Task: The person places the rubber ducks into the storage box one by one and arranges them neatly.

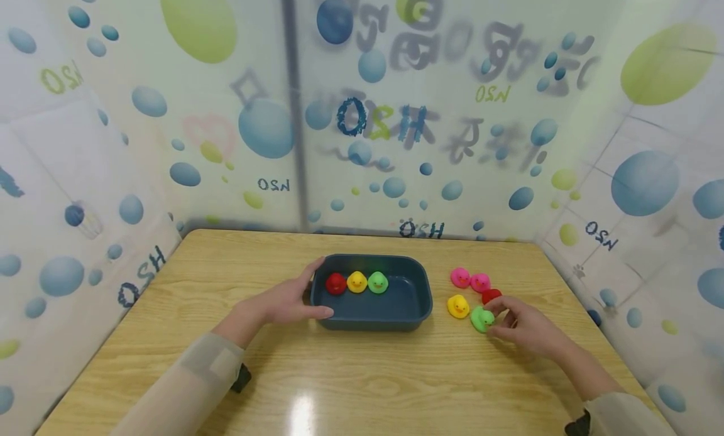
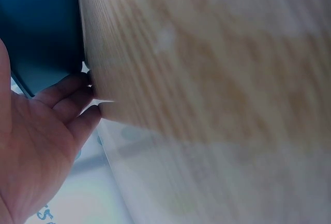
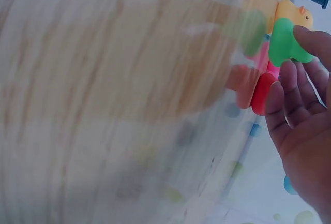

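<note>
Pinching grn duck (image 1: 481, 320), tub (image 1: 370, 325) w/ 3 ducks (image 1: 357, 282)

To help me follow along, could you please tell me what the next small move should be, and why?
I would probably lift the loose green duck towards the tray: the right hand has its thumb and fingers about it, the left hand is at the tray's left end, and bare floor shows right of the three ducks inside.
</note>
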Available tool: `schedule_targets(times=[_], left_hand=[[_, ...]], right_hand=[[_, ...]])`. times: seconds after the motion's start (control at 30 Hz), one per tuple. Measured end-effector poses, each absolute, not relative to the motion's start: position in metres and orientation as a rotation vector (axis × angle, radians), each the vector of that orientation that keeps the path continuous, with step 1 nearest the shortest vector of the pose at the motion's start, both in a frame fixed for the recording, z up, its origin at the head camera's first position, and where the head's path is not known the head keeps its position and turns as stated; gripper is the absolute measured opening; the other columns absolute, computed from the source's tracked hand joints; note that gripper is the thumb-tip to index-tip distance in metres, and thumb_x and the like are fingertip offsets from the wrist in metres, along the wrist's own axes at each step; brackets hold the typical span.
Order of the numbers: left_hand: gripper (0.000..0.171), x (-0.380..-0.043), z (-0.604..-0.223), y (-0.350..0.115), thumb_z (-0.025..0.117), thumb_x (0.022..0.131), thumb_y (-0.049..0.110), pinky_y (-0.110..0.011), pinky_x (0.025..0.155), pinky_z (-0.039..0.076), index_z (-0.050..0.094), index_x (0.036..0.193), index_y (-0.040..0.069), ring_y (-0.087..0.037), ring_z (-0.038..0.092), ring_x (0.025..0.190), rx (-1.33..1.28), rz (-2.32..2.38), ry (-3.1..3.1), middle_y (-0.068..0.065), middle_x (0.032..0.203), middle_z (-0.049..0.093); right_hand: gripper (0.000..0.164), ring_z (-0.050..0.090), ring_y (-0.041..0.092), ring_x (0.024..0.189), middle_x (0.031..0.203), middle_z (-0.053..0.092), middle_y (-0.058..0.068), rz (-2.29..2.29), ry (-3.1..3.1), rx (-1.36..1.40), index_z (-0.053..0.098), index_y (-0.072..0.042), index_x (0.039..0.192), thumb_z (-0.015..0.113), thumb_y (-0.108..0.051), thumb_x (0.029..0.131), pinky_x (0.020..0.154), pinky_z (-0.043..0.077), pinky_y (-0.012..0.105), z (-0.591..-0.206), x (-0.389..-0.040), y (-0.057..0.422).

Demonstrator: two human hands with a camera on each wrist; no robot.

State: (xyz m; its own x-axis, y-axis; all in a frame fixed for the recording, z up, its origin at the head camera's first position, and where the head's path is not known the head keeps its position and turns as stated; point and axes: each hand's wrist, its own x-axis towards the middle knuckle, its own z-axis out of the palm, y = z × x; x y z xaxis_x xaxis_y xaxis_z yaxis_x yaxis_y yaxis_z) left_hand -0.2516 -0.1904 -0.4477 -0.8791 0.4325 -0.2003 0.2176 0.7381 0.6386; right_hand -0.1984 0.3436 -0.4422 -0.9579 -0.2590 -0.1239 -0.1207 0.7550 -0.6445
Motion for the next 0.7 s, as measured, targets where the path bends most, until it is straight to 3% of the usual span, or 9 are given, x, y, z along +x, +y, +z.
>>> schedule_targets(times=[0.27,0.7], left_hand=[[0.120,-0.251,-0.448,-0.190,0.076,0.094,0.068,-0.067,0.128,0.039,-0.002,0.178,0.033,-0.047,0.049,0.154,0.506,0.889,2.609,-0.026,0.174,0.039],[0.120,-0.250,-0.446,-0.190,0.077,0.094,0.069,-0.066,0.127,0.039,-0.003,0.177,0.035,-0.046,0.051,0.152,0.501,0.902,2.598,-0.027,0.172,0.042]], right_hand=[[0.037,0.056,0.011,0.079,0.105,0.069,0.004,-1.014,2.850,-0.409,0.070,-0.010,0.128,0.085,-0.024,0.097,0.061,0.050,0.025,-0.433,-0.197,0.341],[0.033,0.052,0.012,0.073,0.088,0.060,0.003,-1.136,2.901,-0.564,0.072,-0.014,0.127,0.085,-0.023,0.098,0.061,0.045,0.026,-0.417,-0.204,0.307]])
